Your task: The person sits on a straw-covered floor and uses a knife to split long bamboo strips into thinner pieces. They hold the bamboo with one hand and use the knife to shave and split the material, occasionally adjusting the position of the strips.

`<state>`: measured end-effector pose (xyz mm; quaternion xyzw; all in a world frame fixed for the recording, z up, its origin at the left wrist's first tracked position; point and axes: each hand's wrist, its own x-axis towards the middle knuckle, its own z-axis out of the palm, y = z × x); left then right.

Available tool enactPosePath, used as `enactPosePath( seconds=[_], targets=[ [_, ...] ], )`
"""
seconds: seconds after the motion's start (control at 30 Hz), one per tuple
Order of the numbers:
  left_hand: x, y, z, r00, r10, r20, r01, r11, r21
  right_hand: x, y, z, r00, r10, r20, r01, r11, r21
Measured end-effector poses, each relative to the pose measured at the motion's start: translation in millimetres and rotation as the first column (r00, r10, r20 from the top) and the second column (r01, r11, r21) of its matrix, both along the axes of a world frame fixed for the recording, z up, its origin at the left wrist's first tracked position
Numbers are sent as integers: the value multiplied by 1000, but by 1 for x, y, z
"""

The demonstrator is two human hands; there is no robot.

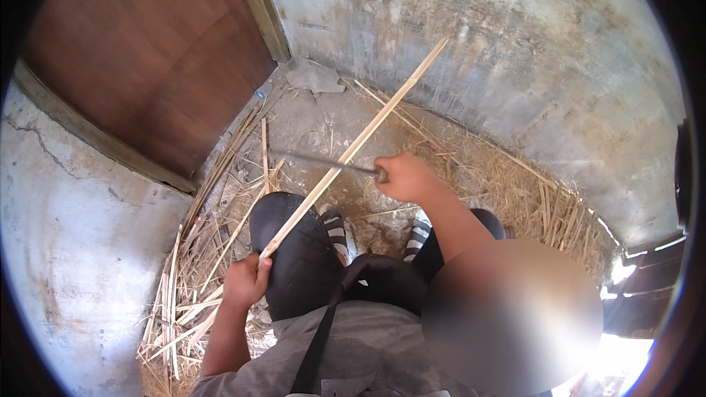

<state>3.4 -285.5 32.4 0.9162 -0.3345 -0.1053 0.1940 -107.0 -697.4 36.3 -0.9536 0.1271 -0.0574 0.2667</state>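
A long pale strip (353, 148) of split cane was held at its lower end by the left hand (245, 280), whose grip was closed around it, fingers wrapped and thumb on top. From that grip the strip ran up and away to the right, crossing over the left knee (290, 239), which was clad in dark cloth, and its far tip was seen against the grey wall (515, 51). The right hand (404, 176) was closed as a fist on the handle of a blade (323, 162). From that grip the dark metal reached out to the left and was laid across the strip about midway along its length, where the two were seen to meet; whether the edge had bitten into the strip could not be told. Below the right grip, between the knees, two feet in striped socks (335, 229) were seen on the floor (323, 121). Left of the left grip, loose splints and shavings (184, 287) were heaped along the foot of the cracked wall. Beyond the right grip, straw (507, 176) was strewn against the curved wall. A brown door (154, 51) was set far above the left grip.
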Motion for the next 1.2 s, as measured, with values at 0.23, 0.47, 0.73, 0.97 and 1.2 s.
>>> enactPosePath(
  seconds=[0.23,0.47,0.73,0.97,1.2],
  targets=[
    [-28,33,3,998,12,-58,-10,999,40,-3,-15,-54,1000,-21,-19,23,992,121],
    [-27,25,4,999,24,-46,-22,999,42,-5,-3,-22,985,66,-160,-59,997,46],
    [-29,14,0,999,33,-25,-31,995,94,4,-60,-67,992,-51,-116,71,983,172],
    [-12,26,7,946,82,-314,-63,995,71,12,2,-19,960,184,-210,-171,982,77],
    [-3,17,13,957,42,-287,-2,990,139,7,-63,-88,990,-134,-52,139,984,110]
  ],
)
